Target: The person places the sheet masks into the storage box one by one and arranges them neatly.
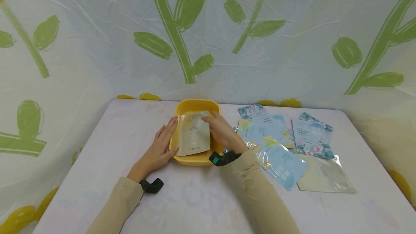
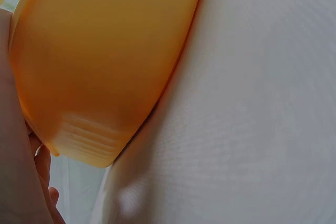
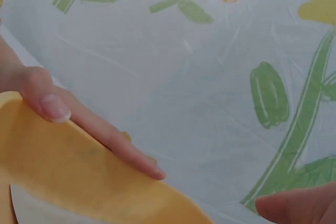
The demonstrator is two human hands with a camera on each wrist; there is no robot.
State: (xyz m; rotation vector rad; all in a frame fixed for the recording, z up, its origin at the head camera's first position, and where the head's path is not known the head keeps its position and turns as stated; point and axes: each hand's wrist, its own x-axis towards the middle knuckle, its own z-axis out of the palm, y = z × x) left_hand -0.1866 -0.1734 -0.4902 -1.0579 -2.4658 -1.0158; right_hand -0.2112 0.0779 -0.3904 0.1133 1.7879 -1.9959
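Observation:
A yellow plastic basin (image 1: 191, 161) stands on the table. My left hand (image 1: 160, 150) rests along its left rim with the fingers nearly straight and the thumb over the edge; in the left wrist view the basin's outer wall (image 2: 100, 66) fills the left half. Inside the basin lies a pale cream sheet mask packet (image 1: 195, 136), its printed name upside down at the near end. My right hand (image 1: 222, 129) reaches over the basin's right side and pinches the packet near its far right corner. In the right wrist view the packet (image 3: 42, 211) shows only at the bottom left.
Right of the basin lie several blue sheet mask packets (image 1: 282, 163), overlapping in a loose pile. Another blue flowered packet (image 1: 313, 138) lies farther right, over a cream packet (image 1: 325, 176). A flower-printed curtain (image 1: 123, 64) hangs behind the table (image 1: 191, 205).

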